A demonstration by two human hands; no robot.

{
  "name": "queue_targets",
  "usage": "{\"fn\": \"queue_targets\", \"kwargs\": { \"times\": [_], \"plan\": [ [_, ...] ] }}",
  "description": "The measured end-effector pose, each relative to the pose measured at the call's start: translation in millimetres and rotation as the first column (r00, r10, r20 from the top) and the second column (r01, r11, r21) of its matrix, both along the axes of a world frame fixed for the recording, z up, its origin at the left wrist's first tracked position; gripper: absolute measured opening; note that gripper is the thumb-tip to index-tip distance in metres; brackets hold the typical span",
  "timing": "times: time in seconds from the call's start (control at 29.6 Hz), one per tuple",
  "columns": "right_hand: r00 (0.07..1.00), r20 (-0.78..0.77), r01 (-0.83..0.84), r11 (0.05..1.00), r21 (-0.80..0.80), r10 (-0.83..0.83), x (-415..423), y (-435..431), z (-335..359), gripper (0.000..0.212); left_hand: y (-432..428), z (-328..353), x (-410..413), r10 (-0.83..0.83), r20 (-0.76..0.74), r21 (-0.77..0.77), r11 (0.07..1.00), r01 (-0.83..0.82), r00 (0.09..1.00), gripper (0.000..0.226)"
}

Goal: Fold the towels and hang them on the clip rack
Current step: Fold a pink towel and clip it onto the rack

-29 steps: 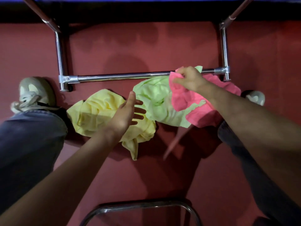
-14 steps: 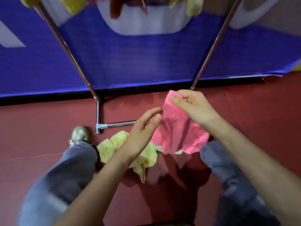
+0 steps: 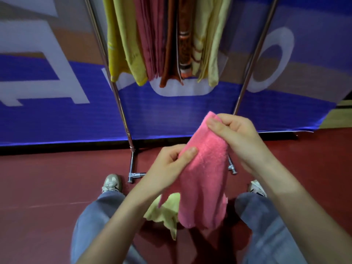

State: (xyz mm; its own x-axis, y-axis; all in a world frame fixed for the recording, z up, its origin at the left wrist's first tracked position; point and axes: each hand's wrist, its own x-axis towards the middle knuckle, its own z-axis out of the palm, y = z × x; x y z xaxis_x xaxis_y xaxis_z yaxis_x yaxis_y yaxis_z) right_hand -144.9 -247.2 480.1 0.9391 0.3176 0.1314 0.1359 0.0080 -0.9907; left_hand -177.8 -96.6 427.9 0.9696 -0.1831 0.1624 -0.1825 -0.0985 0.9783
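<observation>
Pink towel [image 3: 204, 180] held up in front of the body, both hands on it, hanging loose down to knee level. Right hand [image 3: 236, 138] closed around the top corner, thumb pressed over the cloth, fingers curled behind. Left hand [image 3: 169, 164] pinching the left edge lower down, thumb on front of the fabric, other fingers folded under. Pale yellow towel [image 3: 163, 210] crumpled on the dark red floor [image 3: 47, 187] between the feet, partly hidden behind the pink one. Chrome rack frame [image 3: 122, 111] stands just ahead, two slanted poles and a foot joint on the floor. Hanging towels [image 3: 162, 39] bunched at the top of the rack: yellow, maroon, rust, patterned brown, cream. Clips not visible. Blue banner [image 3: 57, 121] with white lettering behind the rack. Grey-blue trouser legs and light sneakers [image 3: 112, 182] at bottom.
</observation>
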Motion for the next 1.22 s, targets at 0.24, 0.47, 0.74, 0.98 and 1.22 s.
{"fn": "queue_targets", "kwargs": {
  "times": [0.24, 0.47, 0.74, 0.98, 1.22],
  "plan": [
    [0.979, -0.007, 0.203, 0.975, 0.092, -0.204, -23, -28, 17, 0.023, 19, -5, -34, 0.020, -0.115, 0.048, 0.999, -0.015, 0.993, 0.045],
    [0.929, -0.126, 0.368, 0.909, 0.195, -0.349, -27, -60, 7, 0.024, 56, -15, -56, -0.172, -0.364, 0.115, 0.967, 0.228, 0.915, 0.032],
    [0.863, -0.157, 0.504, 0.845, 0.180, -0.481, -24, -97, -14, 0.026, 96, -27, -59, -0.157, -0.440, 0.138, 0.961, 0.240, 0.884, 0.058],
    [0.855, -0.152, 0.513, 0.852, 0.106, -0.496, -24, -103, -40, 0.026, 90, -35, -61, 0.057, -0.522, 0.044, 0.998, -0.039, 0.851, 0.018],
    [0.921, -0.123, 0.369, 0.929, -0.035, -0.371, -49, -56, -81, 0.021, 33, -31, -52, 0.107, -0.597, -0.102, 0.973, -0.207, 0.795, 0.021]
  ]
}}
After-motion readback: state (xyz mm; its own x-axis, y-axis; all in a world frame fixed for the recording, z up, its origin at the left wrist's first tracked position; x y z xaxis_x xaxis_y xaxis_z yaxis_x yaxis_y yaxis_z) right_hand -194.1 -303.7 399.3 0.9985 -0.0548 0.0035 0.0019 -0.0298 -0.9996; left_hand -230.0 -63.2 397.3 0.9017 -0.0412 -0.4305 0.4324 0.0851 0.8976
